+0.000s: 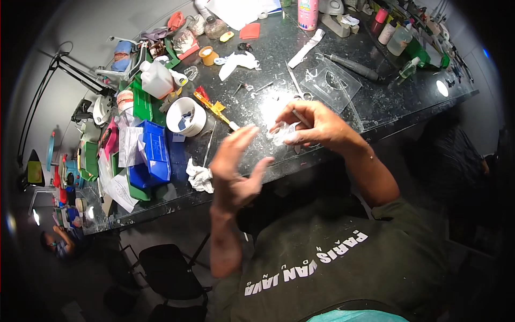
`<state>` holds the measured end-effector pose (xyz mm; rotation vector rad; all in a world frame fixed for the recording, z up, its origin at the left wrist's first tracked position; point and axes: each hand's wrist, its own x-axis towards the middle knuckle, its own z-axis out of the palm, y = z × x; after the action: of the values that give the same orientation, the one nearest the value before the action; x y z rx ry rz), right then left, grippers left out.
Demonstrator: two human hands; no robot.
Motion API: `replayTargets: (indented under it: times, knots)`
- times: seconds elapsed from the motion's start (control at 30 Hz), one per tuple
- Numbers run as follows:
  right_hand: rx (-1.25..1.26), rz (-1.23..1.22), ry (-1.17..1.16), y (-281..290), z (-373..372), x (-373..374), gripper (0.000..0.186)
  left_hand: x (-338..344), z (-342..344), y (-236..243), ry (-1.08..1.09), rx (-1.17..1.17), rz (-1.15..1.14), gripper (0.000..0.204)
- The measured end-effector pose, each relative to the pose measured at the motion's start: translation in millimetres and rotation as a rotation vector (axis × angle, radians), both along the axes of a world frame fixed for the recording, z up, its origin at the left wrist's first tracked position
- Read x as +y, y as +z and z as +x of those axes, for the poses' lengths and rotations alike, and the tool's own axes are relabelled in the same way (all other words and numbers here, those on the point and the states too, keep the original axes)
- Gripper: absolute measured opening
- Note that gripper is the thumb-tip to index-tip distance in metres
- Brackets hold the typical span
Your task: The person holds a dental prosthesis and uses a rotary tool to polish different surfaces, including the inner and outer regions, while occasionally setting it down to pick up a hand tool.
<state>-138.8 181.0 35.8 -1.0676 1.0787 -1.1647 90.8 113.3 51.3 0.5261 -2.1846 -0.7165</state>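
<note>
My right hand (pixel 324 127) is closed above the dark worktop (pixel 252 104). Its fingers hold a crumpled-looking translucent piece (pixel 284 133), whose exact kind I cannot make out. A slim metal tool (pixel 301 118) also sticks out between the thumb and index finger. My left hand (pixel 236 169) hovers to the left near the table's front edge, slightly blurred. Its thumb and fingers are spread, with nothing between them. Scissors (pixel 296 86) lie just beyond the right hand, next to a clear flat sheet (pixel 331 85). A yellow-orange stick-like tool (pixel 214 107) lies beyond the left hand.
A white tub (pixel 186 117), blue bin (pixel 155 153) and crumpled tissue (pixel 199 176) stand left of my left hand. Farther back are a white bottle (pixel 156 79), a grey rotary handpiece (pixel 351 66) and a pink can (pixel 308 15). Bottles crowd the right rear; a black chair (pixel 167 271) stands below left.
</note>
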Motion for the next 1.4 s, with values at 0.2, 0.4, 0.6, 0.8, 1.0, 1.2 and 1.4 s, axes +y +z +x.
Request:
replayTargets:
  times: [0.2, 0.4, 0.6, 0.8, 1.0, 1.2, 1.4]
  knots:
    - [0.035, -0.033, -0.075, -14.1, 5.7, 7.6, 0.032, 3.2, -43.0, -43.6, 0.095, 0.211, 0.232, 0.023]
    - [0.648, -0.199, -0.345, -22.6, -4.3, 15.1, 0.027, -5.7, -69.4, -64.9, 0.114, 0.377, 0.754, 0.009]
    - [0.631, -0.157, -0.453, -32.4, 3.3, 13.1, 0.026, 3.4, -73.9, -67.9, 0.087, 0.391, 0.895, 0.016]
    - [0.922, -0.153, -0.651, -37.3, -35.1, 24.0, 0.025, -5.1, -50.0, -63.6, 0.158, 0.27, 0.743, 0.023]
    - [1.237, -0.082, -0.599, -40.8, -39.3, 24.2, 0.024, -20.5, -45.2, -60.5, 0.15, 0.248, 0.882, 0.018]
    - [1.241, -0.304, -0.729, -28.3, -106.8, 19.8, 0.029, -19.8, -51.6, -40.5, 0.37, -0.18, 0.235, 0.019]
    - [1.589, 0.225, -0.548, -16.3, -199.4, 8.6, 0.04, -9.5, -81.8, -16.4, 0.306, -0.205, 0.303, 0.019]
